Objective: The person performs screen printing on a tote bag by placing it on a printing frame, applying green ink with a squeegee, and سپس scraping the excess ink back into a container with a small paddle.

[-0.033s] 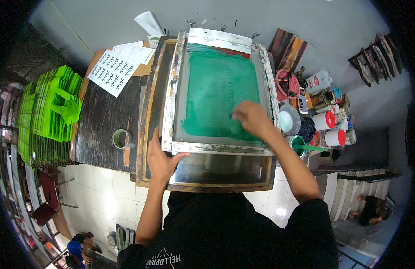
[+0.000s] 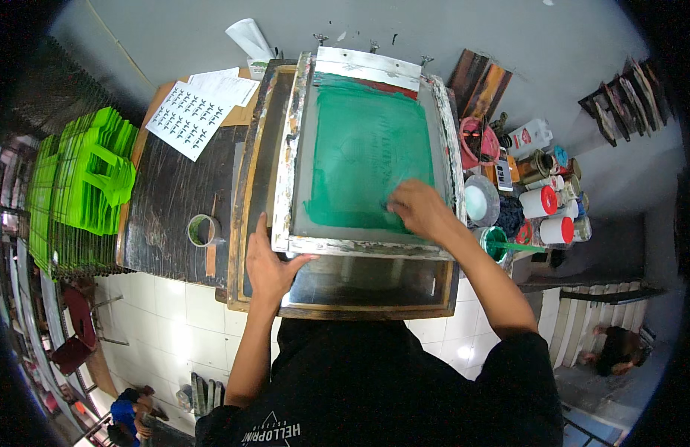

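A screen printing frame (image 2: pixel 360 247) with paint-spattered white edges lies before me, its mesh covered by a broad patch of green ink (image 2: pixel 356 149). My left hand (image 2: pixel 269 267) grips its near left corner, the thumb along the near edge and the fingers up the left side. Over the lower right of the green patch, my right hand (image 2: pixel 423 211) is closed with its fingertips at the mesh. A small dark bit shows at those fingertips, too hidden to name. Under the screen is a wooden-edged base (image 2: pixel 345 311) with a shiny panel. A white strip (image 2: pixel 367 65) crosses the screen's far end.
Left of the base are a tape roll (image 2: pixel 203 230) and printed sheets (image 2: pixel 190 118). Bright green bags (image 2: pixel 99 175) hang on a wire rack. At right stand a green ink pot (image 2: pixel 494 242), a bowl (image 2: pixel 481 200), lidded tubs (image 2: pixel 537 203) and a phone (image 2: pixel 504 171). Two people appear farther off.
My right hand has shifted slightly toward me over the green patch. My left hand keeps its place at the corner. The phone's display looks different.
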{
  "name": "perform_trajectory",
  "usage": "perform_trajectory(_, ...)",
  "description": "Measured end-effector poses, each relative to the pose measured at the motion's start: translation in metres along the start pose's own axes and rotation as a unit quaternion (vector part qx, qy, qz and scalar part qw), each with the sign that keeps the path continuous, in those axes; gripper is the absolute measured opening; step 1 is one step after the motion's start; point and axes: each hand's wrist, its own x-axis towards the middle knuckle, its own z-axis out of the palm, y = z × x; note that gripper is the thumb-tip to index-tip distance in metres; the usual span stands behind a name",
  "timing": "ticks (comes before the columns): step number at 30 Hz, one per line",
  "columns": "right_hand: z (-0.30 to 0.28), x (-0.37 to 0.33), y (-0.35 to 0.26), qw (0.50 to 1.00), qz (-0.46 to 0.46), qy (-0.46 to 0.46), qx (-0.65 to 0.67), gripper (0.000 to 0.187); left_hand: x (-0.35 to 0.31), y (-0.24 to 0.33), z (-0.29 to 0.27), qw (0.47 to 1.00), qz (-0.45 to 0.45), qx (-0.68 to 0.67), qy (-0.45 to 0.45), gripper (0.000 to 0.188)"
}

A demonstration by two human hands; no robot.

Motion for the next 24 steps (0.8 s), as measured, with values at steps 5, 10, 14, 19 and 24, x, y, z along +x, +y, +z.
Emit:
perform_trajectory(5, -0.021, 0.023, 0.034, 0.983, 0.039, 0.110, -0.143, 0.009, 0.002, -0.006, 0.004, 0.999, 0.030, -0.003, 0.009, 0.115)
perform_trajectory(10, -0.014, 0.002, -0.023, 0.994, -0.008, -0.016, -0.107, 0.004, 0.003, -0.004, 0.000, 1.000, 0.008, 0.002, 0.004, 0.116)
perform_trajectory(14, -0.005, 0.013, 0.012, 0.983, 0.027, 0.065, -0.167, 0.003, 0.004, 0.000, 0.000, 1.000, 0.012, -0.011, -0.007, 0.116)
perform_trajectory(19, -0.011, -0.006, -0.005, 0.998, -0.041, 0.004, -0.055, 0.006, 0.004, -0.006, 0.000, 1.000, 0.012, -0.003, -0.008, 0.117)
perform_trajectory(24, 0.002, 0.000, 0.005, 0.991, 0.007, 0.071, -0.115, 0.016, 0.004, 0.002, 0.000, 1.000, 0.005, 0.000, -0.013, 0.117)
